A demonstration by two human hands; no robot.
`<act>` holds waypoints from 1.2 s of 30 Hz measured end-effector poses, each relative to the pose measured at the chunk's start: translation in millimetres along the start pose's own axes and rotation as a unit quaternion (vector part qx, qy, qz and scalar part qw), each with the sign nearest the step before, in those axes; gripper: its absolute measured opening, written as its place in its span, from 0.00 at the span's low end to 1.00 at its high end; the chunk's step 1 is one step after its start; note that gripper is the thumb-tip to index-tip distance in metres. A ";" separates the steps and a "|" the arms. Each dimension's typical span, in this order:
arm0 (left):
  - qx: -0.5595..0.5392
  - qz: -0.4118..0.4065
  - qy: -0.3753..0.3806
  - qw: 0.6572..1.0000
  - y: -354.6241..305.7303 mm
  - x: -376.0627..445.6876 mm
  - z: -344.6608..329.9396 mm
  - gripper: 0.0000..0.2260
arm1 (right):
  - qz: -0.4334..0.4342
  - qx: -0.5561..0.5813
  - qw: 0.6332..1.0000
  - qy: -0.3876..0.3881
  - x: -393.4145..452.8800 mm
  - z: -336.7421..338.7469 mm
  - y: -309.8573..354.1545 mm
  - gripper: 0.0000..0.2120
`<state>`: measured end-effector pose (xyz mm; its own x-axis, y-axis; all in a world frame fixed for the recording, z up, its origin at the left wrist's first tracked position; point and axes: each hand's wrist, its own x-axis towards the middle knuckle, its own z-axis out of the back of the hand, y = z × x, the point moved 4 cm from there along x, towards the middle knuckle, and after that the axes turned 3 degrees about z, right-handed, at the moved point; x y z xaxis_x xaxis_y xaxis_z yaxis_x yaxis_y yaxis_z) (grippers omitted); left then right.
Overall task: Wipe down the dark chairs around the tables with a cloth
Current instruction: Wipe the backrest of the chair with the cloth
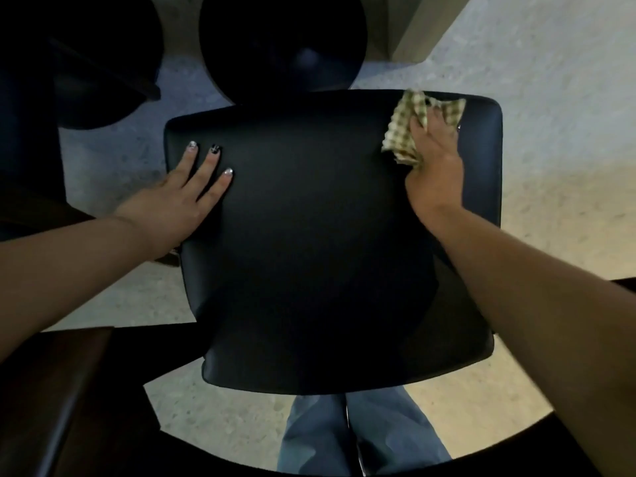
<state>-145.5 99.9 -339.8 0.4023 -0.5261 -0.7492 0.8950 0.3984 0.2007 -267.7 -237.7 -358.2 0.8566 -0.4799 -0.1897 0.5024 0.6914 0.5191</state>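
Checked cloth [413, 132] gripped by right hand [435, 170], left hand [182, 197] flat on chair seat [309, 235]

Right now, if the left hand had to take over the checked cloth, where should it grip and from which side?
Probably the loose edge of the checked cloth that fans out on the left of the right hand, coming in across the dark chair seat. The right hand's fingers bunch the rest of it near the seat's far right corner, so only that flap is free. The left hand lies flat on the seat.
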 end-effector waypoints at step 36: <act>-0.518 -0.011 0.156 0.841 -201.0 -146.4 70.7 0.28 | -0.030 0.043 0.935 0.350 -258.2 142.7 110.7 0.04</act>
<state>-370.6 43.8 -225.8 0.1716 -0.3837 -0.9074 0.1886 0.9168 -0.3520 -450.0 -114.2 -132.9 0.7088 -0.0243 -0.7049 0.5668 0.6145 0.5487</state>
